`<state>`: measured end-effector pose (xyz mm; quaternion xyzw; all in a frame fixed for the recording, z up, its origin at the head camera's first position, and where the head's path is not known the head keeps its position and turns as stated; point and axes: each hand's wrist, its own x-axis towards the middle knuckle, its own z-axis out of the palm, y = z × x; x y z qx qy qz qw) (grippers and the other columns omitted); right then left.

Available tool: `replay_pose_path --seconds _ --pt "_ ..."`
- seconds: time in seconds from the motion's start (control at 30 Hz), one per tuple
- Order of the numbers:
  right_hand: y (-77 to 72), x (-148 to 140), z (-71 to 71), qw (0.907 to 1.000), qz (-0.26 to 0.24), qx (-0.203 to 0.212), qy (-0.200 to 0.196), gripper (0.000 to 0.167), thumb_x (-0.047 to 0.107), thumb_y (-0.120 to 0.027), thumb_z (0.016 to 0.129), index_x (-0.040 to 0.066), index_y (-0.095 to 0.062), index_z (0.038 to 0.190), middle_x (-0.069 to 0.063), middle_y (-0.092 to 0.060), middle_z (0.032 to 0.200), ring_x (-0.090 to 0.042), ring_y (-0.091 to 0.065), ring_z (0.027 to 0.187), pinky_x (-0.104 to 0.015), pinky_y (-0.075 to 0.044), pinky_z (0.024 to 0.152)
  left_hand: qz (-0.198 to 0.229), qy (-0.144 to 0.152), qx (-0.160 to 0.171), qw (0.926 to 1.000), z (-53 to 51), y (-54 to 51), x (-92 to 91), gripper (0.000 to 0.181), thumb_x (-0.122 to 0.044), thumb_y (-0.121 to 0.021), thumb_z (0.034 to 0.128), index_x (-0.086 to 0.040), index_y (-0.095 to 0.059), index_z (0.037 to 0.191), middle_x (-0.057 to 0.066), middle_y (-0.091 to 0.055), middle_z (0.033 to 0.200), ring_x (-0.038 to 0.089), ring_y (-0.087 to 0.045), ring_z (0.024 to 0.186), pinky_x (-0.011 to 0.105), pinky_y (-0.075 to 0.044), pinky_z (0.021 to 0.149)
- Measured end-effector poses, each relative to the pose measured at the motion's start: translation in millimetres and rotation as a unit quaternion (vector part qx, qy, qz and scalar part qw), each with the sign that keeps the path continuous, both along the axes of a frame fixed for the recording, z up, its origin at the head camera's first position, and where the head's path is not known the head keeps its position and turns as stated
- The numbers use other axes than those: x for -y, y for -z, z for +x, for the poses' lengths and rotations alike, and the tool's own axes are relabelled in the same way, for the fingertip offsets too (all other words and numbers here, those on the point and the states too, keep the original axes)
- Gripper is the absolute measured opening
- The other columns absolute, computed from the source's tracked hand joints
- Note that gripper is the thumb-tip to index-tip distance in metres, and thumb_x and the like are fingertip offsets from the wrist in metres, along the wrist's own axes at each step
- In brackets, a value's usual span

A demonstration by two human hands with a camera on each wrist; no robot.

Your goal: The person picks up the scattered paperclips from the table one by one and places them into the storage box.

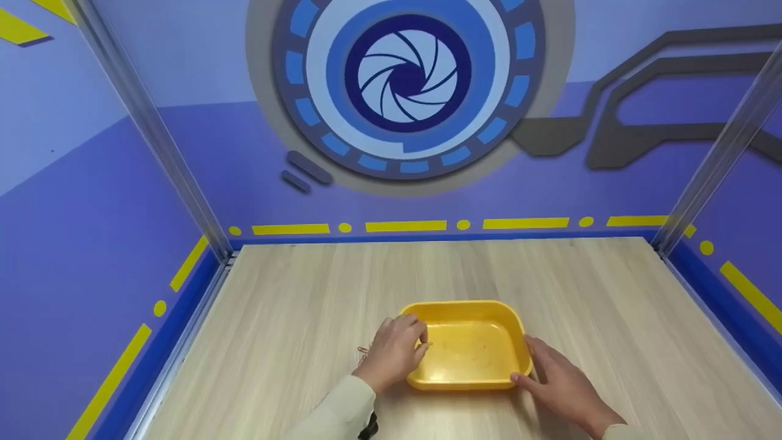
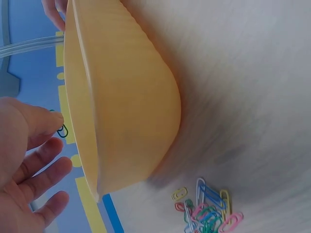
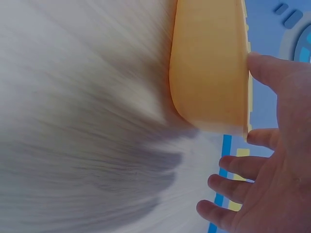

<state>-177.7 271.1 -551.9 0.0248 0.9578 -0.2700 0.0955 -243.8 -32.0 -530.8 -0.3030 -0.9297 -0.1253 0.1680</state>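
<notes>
A yellow plastic bin (image 1: 467, 386) stands on the wooden table. Over its left rim, my left hand (image 1: 394, 348) pinches a small dark paper clip (image 2: 63, 131) between thumb and forefinger; the other fingers are spread loosely. At the bin's right side, my right hand (image 1: 565, 382) holds the front corner, with the thumb on the rim and the forefinger touching the rim further along. Its remaining fingers stick out apart from the bin, as the right wrist view shows. A pile of coloured paper clips (image 2: 209, 211) lies on the table left of the bin, mostly hidden behind my left hand in the head view.
The pale wooden table (image 1: 305, 293) is bordered by blue and purple printed panels (image 1: 208, 165) at the back and sides. Metal posts (image 1: 153, 134) rise at the back corners. Shadows of my right hand fall on the tabletop.
</notes>
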Motion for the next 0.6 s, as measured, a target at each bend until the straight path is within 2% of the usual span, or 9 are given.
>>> replay_pose_path --seconds 0.2,0.47,0.6 --pt "1.3 1 -0.6 1.0000 -0.003 0.005 0.008 0.098 0.070 -0.059 0.079 0.013 -0.026 0.152 -0.020 -0.033 0.154 -0.044 -0.034 0.138 -0.064 -0.028 0.108 0.006 0.005 0.001 1.0000 -0.9 2.3 -7.7 0.014 -0.027 -0.072 0.0844 -0.020 -0.062 0.079 -0.009 -0.056 0.081 0.008 -0.052 0.074 0.023 -0.034 0.064" --pt "2.8 2 -1.1 0.9997 -0.005 0.018 0.015 0.100 0.071 -0.059 0.079 0.012 -0.024 0.153 -0.020 -0.031 0.155 -0.044 -0.033 0.139 -0.063 -0.026 0.109 0.008 -0.003 0.033 0.9994 -2.0 6.0 -14.3 0.015 -0.029 -0.071 0.0856 -0.020 -0.061 0.079 -0.010 -0.055 0.082 0.007 -0.052 0.077 0.024 -0.038 0.068" --pt "3.1 2 -1.3 0.9996 -0.010 0.019 0.020 0.100 0.070 -0.060 0.079 0.012 -0.024 0.153 -0.019 -0.031 0.155 -0.044 -0.032 0.139 -0.063 -0.026 0.110 0.000 -0.006 0.038 0.9992 -2.6 5.7 -17.5 0.014 -0.031 -0.069 0.0874 -0.020 -0.062 0.082 -0.010 -0.055 0.083 0.007 -0.053 0.078 0.025 -0.040 0.070"
